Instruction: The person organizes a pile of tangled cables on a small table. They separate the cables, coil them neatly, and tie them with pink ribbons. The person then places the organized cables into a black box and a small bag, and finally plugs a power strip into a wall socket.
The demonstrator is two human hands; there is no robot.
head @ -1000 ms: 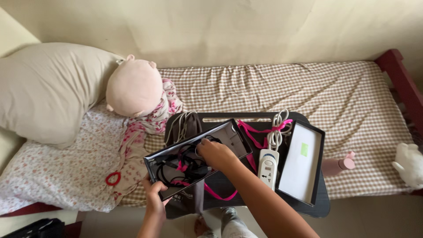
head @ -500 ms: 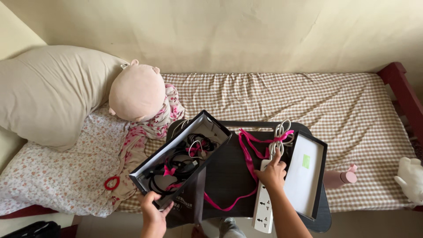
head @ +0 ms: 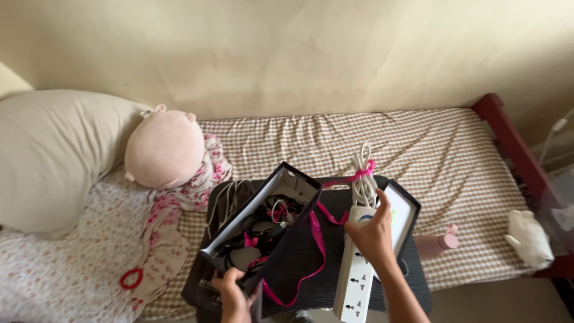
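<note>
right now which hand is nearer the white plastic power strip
Right. The right hand grips the white plastic power strip; the left hand is apart from it, holding the black rectangular box of cables.

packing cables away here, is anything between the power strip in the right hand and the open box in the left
Nothing solid. The right hand holds the power strip just right of the box. Only a loose pink ribbon hangs across the gap; the box already holds black cables.

Right hand grips the white power strip beside the black box; left hand holds that box's near end.
</note>
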